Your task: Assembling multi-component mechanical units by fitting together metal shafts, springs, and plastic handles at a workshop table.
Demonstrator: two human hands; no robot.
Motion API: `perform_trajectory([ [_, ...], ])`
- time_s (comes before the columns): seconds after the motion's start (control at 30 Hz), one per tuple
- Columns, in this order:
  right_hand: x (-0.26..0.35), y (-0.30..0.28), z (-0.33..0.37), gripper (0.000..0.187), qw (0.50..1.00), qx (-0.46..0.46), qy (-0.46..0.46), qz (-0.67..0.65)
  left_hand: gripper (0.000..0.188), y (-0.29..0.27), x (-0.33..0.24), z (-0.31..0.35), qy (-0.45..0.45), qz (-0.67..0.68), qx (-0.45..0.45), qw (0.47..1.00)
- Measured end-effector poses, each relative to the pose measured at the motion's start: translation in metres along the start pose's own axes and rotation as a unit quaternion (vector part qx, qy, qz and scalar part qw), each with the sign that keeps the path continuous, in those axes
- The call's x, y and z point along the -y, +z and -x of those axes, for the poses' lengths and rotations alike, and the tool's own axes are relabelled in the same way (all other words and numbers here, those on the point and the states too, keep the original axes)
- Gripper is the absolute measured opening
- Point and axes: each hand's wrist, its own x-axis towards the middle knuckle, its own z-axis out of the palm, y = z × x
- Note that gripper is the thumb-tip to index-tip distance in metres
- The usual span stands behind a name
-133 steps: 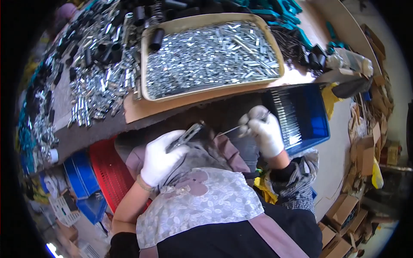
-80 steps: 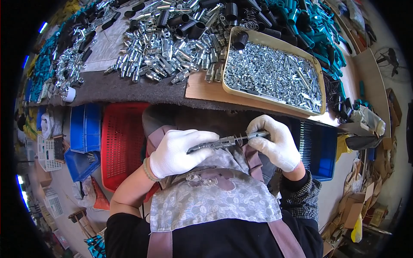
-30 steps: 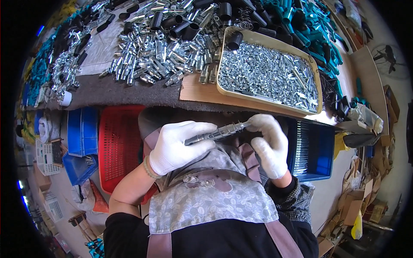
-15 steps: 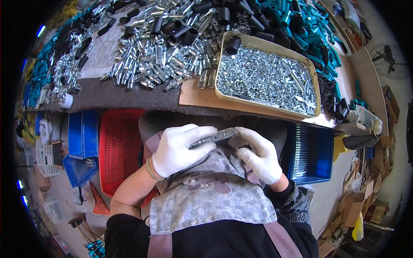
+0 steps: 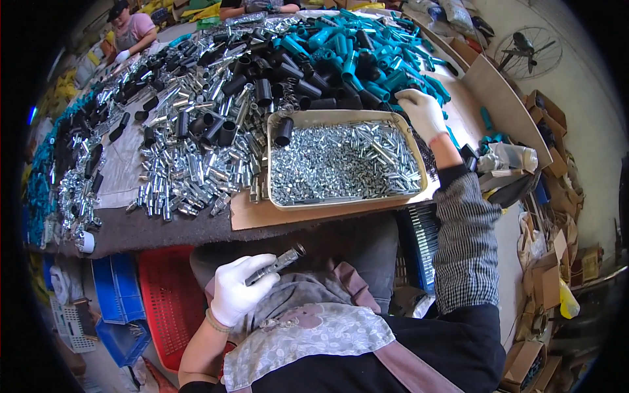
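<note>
The left hand (image 5: 240, 291) curls its fingers around a silvery metal cylinder (image 5: 283, 260), off the six o'clock edge of the desk (image 5: 466, 105); its long axis slants, free end toward two o'clock. The right hand (image 5: 424, 114) is near teal handles (image 5: 347, 62); whether its fingers pinch anything, I cannot tell.

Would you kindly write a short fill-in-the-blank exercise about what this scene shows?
1. The metal cylinder is in the wearer's ____ hand.
2. The right hand wears a white ____.
3. The perforated basket beside the blue bins is coloured ____.
4. A black tube sits at the tray's far-left ____.

Missing words: left; glove; red; corner.
</note>
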Motion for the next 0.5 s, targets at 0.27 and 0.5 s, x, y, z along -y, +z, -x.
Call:
perform_trajectory([
  [0.27,-0.018,0.065,-0.069,0.041,0.956,0.083,0.088,0.266,0.029,-0.001,-0.005,0.002,0.0,-0.017,-0.003,1.0],
  [0.5,0.068,-0.01,-0.026,0.051,0.98,-0.125,-0.042,0.148,0.029,-0.006,0.002,0.004,-0.001,-0.024,-0.012,1.0],
])
